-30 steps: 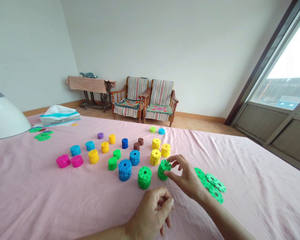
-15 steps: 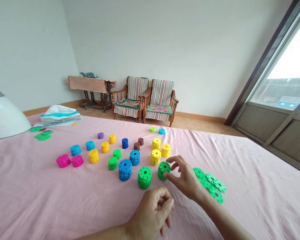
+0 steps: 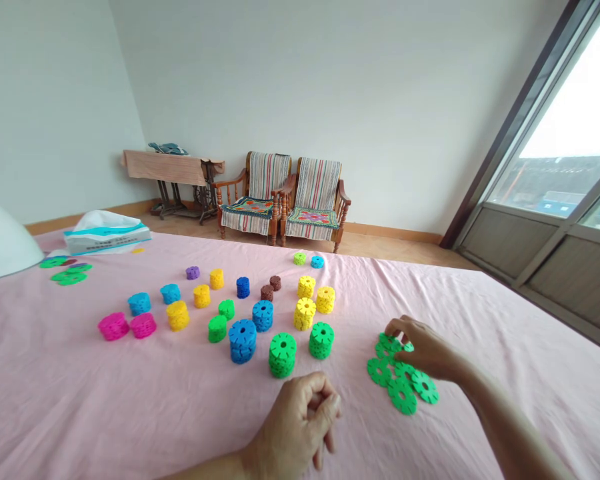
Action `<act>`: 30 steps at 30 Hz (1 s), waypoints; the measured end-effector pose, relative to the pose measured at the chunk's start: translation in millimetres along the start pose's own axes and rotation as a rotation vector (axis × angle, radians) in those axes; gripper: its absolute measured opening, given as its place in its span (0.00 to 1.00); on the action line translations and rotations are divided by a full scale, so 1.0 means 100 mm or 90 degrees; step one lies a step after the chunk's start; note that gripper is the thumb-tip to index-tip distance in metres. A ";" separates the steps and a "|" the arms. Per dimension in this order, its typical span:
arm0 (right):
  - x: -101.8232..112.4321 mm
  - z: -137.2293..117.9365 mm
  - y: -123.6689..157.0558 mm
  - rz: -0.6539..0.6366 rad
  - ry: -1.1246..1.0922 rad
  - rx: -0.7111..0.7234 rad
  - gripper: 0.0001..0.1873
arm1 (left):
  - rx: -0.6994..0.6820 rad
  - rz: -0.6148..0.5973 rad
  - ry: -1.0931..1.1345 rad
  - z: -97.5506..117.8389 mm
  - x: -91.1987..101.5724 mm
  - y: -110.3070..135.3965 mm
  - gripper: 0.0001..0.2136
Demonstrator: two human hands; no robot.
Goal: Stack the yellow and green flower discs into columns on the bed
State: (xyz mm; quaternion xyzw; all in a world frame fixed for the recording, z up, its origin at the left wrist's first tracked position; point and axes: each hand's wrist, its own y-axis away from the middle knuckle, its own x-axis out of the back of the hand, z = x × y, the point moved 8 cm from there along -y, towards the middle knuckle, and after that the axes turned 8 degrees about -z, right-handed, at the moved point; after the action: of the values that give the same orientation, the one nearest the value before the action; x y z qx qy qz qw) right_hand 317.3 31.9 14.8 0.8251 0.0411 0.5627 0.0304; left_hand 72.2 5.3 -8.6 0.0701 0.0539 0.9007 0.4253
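I have the right hand (image 3: 425, 350) over the loose green discs (image 3: 403, 397) on the right of the pink cloth (image 3: 130, 400), thumb and fingers parted by a moderate gap. Fingertip contact I cannot confirm. The left hand (image 3: 297, 417) is loosely curled; its palm is hidden, so I cannot tell whether it holds anything.

Risks, in my judgement: the discs overlap and lie flat, so a pinch could lift two or slide them apart. The left knuckles sit near the nearer green stack (image 3: 282, 363); a careless shift could topple it. Wrinkles in the cloth could tilt stacks if it is pulled.

Obstructions: the farther green stack (image 3: 321, 343) stands between the discs and the blue stack (image 3: 243, 350), with yellow stacks (image 3: 304, 313) behind. The tissue box (image 3: 107, 240) and white dome (image 3: 5, 237) are well apart from both hands.
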 end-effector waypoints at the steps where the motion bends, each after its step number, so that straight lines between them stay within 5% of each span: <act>1: -0.01 0.00 0.00 -0.010 -0.002 0.001 0.16 | 0.000 0.001 0.000 0.00 0.00 0.00 0.24; 20: -0.03 0.06 -0.12 0.026 -0.127 -0.056 0.08 | 0.005 -0.001 0.021 0.01 0.00 -0.01 0.24; 26: -0.04 -0.64 0.00 -0.102 -0.416 0.160 0.08 | -0.010 0.027 0.065 -0.02 0.05 -0.01 0.25; 30: -0.13 -1.14 0.15 -0.173 -0.462 0.236 0.10 | -0.017 0.013 0.086 0.01 0.03 0.00 0.29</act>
State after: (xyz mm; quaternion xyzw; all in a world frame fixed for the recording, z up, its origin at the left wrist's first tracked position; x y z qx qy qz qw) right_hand 207.3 16.4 46.2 0.9481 0.2368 0.2097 -0.0321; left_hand 70.9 7.8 -7.8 0.0038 0.0696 0.9085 0.4121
